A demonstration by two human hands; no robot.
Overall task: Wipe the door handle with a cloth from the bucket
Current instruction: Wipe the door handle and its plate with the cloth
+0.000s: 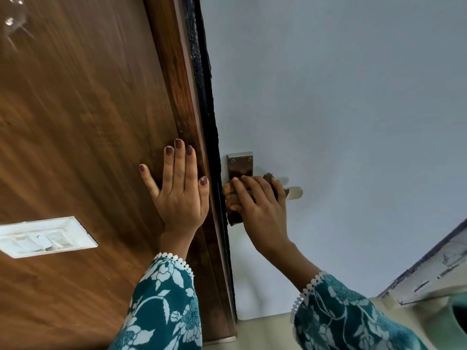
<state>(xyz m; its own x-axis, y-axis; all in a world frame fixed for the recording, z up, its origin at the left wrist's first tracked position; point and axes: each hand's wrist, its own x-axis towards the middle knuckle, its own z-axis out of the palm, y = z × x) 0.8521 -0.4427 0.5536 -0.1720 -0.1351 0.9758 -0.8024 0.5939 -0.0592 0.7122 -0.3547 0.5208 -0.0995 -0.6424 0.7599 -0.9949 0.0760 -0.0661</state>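
A metal door handle (295, 192) with a steel backplate (240, 164) sits on a pale blue-grey door (341, 109). My right hand (260, 210) is closed over a dark brown cloth (232, 198) and presses it against the lever and the lower backplate, so only the lever's tip and the plate's top show. My left hand (180, 188) lies flat with fingers spread on the wooden door frame (182, 97), holding nothing. The rim of a green bucket (454, 317) shows at the lower right corner.
A brown wooden wall panel (75, 122) fills the left, with a white switch plate (43, 237) on it. A dark gap (207, 97) runs between frame and door. A white louvred panel (434, 269) leans at the right edge. Pale floor (265, 332) lies below.
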